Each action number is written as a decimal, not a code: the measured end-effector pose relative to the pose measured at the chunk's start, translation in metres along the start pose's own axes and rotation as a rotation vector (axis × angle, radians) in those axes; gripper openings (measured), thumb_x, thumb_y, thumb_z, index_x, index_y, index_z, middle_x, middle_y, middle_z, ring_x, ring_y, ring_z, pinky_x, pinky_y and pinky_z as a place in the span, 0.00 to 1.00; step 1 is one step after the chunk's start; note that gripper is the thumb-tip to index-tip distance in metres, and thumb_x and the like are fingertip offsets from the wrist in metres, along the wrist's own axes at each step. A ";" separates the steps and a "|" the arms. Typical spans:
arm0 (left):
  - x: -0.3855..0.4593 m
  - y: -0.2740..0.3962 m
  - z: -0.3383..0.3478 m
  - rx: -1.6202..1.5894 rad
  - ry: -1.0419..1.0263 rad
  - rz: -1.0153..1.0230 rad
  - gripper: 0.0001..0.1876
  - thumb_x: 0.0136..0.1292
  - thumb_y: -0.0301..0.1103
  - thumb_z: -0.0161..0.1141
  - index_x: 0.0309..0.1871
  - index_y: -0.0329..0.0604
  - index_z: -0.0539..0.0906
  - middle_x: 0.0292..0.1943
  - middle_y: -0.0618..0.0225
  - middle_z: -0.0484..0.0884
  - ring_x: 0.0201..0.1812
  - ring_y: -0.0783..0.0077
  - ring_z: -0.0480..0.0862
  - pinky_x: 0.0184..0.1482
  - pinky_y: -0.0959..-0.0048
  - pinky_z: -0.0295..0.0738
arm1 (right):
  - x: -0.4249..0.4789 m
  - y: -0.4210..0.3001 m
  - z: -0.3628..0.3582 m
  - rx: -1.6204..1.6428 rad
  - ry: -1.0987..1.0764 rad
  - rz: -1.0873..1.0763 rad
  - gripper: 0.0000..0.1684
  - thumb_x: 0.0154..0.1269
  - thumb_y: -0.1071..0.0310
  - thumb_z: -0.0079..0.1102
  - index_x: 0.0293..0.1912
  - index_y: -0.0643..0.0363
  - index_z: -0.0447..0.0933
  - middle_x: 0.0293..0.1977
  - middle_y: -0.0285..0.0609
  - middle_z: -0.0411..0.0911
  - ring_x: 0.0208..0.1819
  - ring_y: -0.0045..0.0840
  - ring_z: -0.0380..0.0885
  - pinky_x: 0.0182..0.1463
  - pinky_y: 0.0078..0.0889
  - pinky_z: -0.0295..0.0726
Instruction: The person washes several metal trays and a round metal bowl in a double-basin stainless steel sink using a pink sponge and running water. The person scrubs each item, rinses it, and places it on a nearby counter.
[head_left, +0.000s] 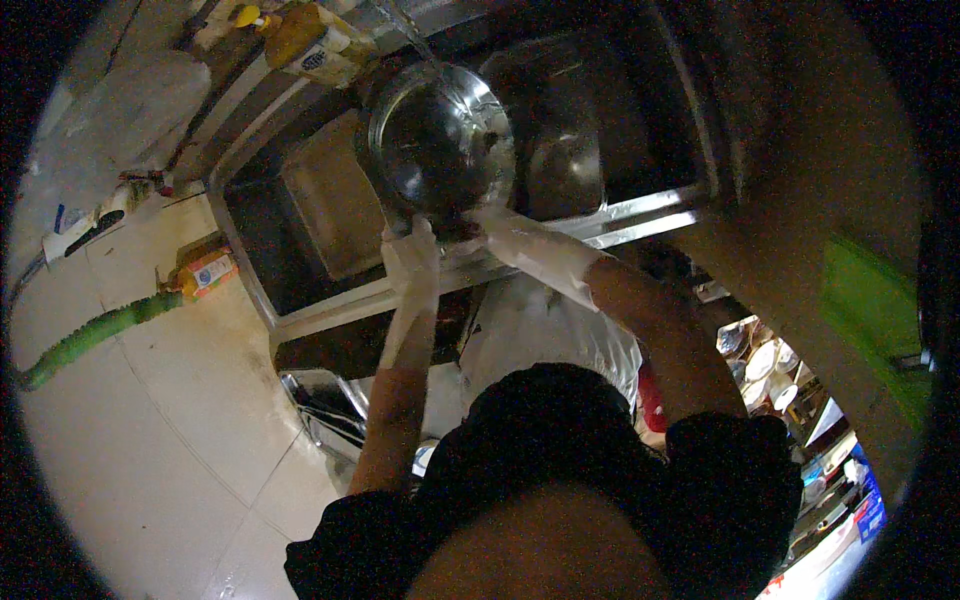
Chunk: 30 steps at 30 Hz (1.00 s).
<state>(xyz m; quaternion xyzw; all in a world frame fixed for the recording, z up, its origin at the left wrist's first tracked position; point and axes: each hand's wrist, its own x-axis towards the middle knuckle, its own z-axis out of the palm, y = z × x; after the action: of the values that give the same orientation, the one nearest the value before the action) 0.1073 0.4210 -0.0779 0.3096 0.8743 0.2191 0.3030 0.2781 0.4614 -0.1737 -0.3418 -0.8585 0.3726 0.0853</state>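
A round stainless steel pan or bowl (420, 150) is held over the front middle of a double-basin metal sink (262, 327). My left hand (411, 247), in a pale translucent glove, grips its near edge at the left. My right hand (491, 225), gloved the same way, is at the near right edge, its fingers partly hidden in shadow. A metal faucet spout (405, 28) reaches down toward the pan's far rim. Bright reflections show inside the pan, but I cannot tell how much water is in it.
A yellow pump bottle (319, 49) stands behind the sink at the left. An orange-labelled bottle (210, 273) lies on the tiled counter (202, 420) near a green bristly strip (105, 330). At the right is a green panel (870, 315); cluttered dishes (765, 367) sit lower.
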 end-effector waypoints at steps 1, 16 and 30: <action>0.007 0.003 -0.005 0.130 -0.073 0.037 0.16 0.71 0.38 0.55 0.56 0.38 0.77 0.42 0.64 0.82 0.42 0.66 0.81 0.45 0.68 0.77 | 0.002 0.037 0.028 -0.142 0.119 0.048 0.23 0.73 0.73 0.43 0.64 0.64 0.73 0.60 0.55 0.73 0.64 0.40 0.72 0.67 0.34 0.71; 0.010 0.067 -0.056 1.116 -0.479 0.167 0.20 0.70 0.40 0.58 0.62 0.45 0.77 0.55 0.60 0.83 0.53 0.62 0.83 0.53 0.64 0.79 | 0.042 0.068 -0.015 -0.068 -0.017 0.160 0.23 0.70 0.72 0.49 0.63 0.61 0.72 0.54 0.55 0.79 0.54 0.44 0.80 0.57 0.39 0.80; 0.040 0.061 -0.065 -0.241 -0.161 -0.141 0.29 0.69 0.44 0.59 0.67 0.37 0.69 0.55 0.51 0.82 0.56 0.52 0.81 0.56 0.58 0.76 | 0.022 -0.007 -0.086 0.446 -0.261 0.206 0.23 0.68 0.75 0.50 0.62 0.61 0.75 0.55 0.49 0.80 0.54 0.36 0.80 0.56 0.32 0.79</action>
<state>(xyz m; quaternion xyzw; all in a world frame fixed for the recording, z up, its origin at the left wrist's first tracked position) 0.0646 0.4786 -0.0120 0.2253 0.8342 0.2748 0.4217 0.2922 0.5224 -0.1100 -0.3493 -0.7198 0.5998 0.0086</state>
